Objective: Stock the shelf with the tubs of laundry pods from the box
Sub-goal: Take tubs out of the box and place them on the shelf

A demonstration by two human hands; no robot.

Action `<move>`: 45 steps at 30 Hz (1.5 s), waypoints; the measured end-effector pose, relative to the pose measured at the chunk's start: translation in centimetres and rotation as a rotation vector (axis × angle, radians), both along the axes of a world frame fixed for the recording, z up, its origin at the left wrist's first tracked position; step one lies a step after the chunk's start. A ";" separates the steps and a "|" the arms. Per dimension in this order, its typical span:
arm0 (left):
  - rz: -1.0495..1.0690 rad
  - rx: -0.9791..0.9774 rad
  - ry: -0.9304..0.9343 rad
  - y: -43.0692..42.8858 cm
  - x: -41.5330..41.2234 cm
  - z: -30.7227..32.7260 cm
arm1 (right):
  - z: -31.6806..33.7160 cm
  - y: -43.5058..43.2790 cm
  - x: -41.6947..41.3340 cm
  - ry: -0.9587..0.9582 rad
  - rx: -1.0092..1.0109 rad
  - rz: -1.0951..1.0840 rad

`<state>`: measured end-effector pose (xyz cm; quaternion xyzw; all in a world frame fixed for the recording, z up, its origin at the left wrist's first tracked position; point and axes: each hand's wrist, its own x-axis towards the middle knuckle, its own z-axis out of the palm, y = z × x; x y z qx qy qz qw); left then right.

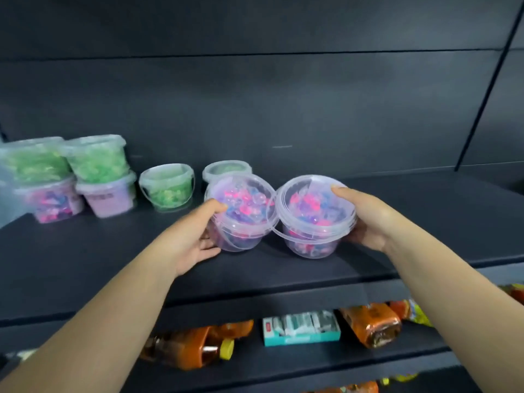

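- Right now each hand carries one clear tub of pink and blue pods over the dark shelf [85, 251]: the left hand [195, 242] has its grip wrapped around the left tub [241, 214], thumb on the lid and fingers under the wall, and the right hand [368, 219] clasps the right tub [314, 217] the same way
- Both tubs tilt toward the camera and touch at their rims, so a nudge from one could twist the other out of a thumb-and-finger hold
- Behind the left tub, a green tub [226, 169] stands close; pushing forward too far may knock it into the back panel
- To the left of the left tub, the single green tub [167, 188] and the stacked tubs [96, 174] look lightly balanced, so a sideways sweep of the forearm might topple them
- Near the left tub the shelf's front edge lies close, so a tub set down tilted could roll off onto the bottles [187, 347] below; no box is in view
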<state>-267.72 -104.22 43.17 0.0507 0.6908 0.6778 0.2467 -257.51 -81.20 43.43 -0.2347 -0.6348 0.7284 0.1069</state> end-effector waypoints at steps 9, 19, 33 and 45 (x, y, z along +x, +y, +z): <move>0.046 -0.040 0.015 11.2 -5.2 -0.1 | -0.2 10.6 -6.6 -0.091 -0.052 0.005; 0.177 -0.133 0.069 17.5 -9.7 0.3 | -1.1 15.8 -13.7 -0.094 -0.165 -0.005; 0.262 0.018 -0.004 18.5 -11.3 -2.3 | -2.0 17.2 -18.0 -0.102 -0.116 -0.065; 0.232 -0.258 0.310 16.6 -9.5 -3.1 | -1.3 16.3 -15.9 -0.089 -0.097 -0.126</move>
